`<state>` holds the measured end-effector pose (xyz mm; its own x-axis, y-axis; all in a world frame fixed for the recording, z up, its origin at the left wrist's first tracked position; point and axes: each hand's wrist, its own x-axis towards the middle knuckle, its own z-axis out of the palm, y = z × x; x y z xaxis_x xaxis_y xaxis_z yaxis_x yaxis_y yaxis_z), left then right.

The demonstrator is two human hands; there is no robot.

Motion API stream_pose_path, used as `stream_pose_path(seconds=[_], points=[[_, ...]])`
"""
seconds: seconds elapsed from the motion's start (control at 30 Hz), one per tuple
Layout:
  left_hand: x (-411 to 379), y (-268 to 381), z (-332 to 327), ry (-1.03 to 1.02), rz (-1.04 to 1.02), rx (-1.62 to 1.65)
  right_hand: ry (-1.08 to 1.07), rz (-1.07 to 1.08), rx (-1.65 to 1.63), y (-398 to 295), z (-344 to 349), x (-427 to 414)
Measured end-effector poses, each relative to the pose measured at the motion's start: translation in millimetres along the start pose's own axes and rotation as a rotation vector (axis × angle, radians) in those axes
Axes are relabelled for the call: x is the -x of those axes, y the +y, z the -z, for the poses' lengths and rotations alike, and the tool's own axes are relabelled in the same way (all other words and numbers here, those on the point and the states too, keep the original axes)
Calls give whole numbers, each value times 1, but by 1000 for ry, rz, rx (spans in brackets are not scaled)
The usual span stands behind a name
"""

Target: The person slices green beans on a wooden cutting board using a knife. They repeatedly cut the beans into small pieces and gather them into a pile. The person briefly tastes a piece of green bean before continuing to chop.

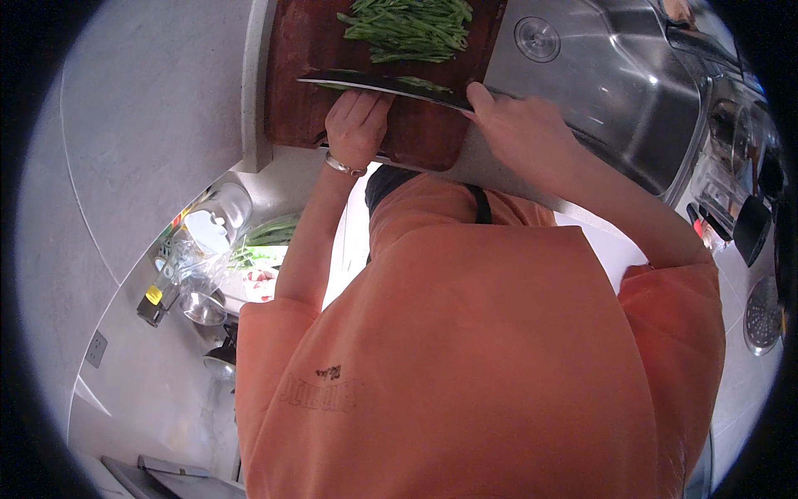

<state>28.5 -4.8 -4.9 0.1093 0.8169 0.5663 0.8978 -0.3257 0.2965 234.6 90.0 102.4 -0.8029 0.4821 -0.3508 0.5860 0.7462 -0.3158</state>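
Note:
My right hand (520, 131) is closed round the handle of a wide-bladed kitchen knife (386, 85), whose blade points left across a reddish wooden cutting board (430, 134). Close against the blade's near side, my left hand (356, 125) rests with its fingers bent downward; its fingertips and whatever lies under them are hidden by the blade. Bits of green vegetable (421, 83) show along the blade. A heap of cut green beans (408, 28) lies on the far part of the board.
Right of the board is a steel sink with a drain (537, 39). A wall ledge (254, 87) borders the board's left side. Bagged green vegetables (268, 234), a glass jar (234, 206) and a metal bowl (204, 307) stand at the left. Utensils, including a black spatula (750, 231), hang at the far right.

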Motion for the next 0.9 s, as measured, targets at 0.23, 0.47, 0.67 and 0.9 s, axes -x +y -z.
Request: stream_pose_path(seconds=[0.23, 0.47, 0.67, 0.9], points=[[-5, 2, 0, 23, 2, -19, -4, 17, -48, 0, 19, 3], [-1, 1, -1, 30, -1, -13, -93, -17, -29, -8, 24, 3], [-1, 0, -2, -5, -1, -7, 76, 18, -108, 2, -3, -25], [-7, -1, 4, 4, -38, -7, 130, 19, -38, 22, 18, -27]])
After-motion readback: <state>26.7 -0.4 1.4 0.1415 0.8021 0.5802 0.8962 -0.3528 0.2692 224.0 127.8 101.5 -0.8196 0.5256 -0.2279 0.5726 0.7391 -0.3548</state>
